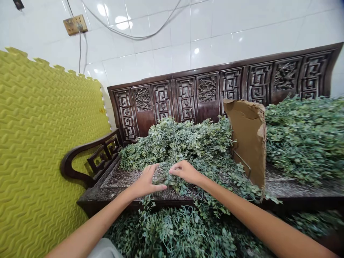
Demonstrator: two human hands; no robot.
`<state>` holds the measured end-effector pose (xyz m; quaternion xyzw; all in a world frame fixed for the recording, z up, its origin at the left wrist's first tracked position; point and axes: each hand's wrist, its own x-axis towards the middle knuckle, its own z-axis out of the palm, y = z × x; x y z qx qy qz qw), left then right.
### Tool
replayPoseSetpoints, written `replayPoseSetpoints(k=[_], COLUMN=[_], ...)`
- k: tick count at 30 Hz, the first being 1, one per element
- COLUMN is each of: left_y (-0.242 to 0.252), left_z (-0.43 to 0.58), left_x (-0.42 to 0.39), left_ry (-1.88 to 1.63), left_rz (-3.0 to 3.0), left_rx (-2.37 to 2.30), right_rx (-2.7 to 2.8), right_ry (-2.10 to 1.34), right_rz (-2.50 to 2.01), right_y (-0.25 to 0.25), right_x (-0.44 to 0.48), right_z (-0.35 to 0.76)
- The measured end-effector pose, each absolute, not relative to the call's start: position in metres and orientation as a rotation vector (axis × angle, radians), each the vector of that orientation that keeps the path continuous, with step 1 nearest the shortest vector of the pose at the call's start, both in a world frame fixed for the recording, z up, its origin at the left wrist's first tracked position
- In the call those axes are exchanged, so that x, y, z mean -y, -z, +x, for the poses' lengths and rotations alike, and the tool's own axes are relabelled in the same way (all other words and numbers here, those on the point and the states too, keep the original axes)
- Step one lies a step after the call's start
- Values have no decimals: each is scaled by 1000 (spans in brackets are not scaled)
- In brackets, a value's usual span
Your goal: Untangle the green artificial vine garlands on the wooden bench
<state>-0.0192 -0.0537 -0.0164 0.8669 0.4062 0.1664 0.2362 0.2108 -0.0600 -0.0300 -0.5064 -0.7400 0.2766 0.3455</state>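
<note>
Over the seat of a dark carved wooden bench, my left hand (149, 182) is open, thumb and fingers spread apart, at the near edge of a heap of green leafy sprigs (185, 139). My right hand (185, 172) is close beside it, fingers curled into a pinch. Whatever sits between those fingertips is too small to make out; leaves lie right behind and below them. More leafy sprigs (182, 229) fill the space below the bench's front edge, and some strands hang over that edge.
A torn piece of brown cardboard (248, 139) stands upright on the bench, a thin metal rod (242, 160) at its side. Another leafy heap (306, 136) lies beyond it. The curved armrest (77, 157) is at left, by yellow foam mats (45, 143). A bench back (188, 96) runs behind.
</note>
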Motion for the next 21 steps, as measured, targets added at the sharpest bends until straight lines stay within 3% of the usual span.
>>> replayPoseSetpoints(k=[8,21], left_y=[20,-5], left_z=[2,13], left_x=[62,84], left_ry=[-550,-139], left_rz=[2487,2659], left_rx=[-988,-1187], right_rx=[2051,2270], right_ry=[-704,-187], right_rz=[-1230,-1498], right_y=[29,26], right_x=[64,80], right_z=[198,191])
